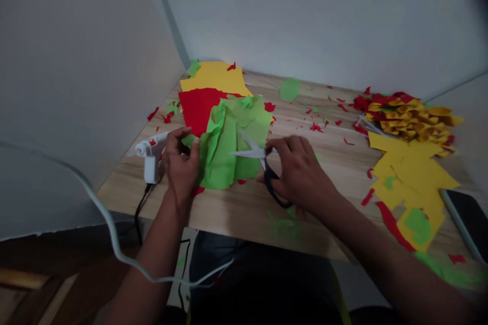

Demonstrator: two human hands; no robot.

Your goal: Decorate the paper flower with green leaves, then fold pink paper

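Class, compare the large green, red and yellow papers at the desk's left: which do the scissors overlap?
The crumpled green paper: the open scissors overlap it, while the red sheet and yellow sheet show mainly farther back.

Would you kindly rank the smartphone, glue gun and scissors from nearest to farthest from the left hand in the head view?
1. Glue gun: just left of the left hand.
2. Scissors: to its right, in the right hand.
3. Smartphone: far right.

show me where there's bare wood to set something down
One patch of tabletop lies between the green paper and front edge; another between the right hand and yellow sheets. The right end, with sheets and phone, is crowded.
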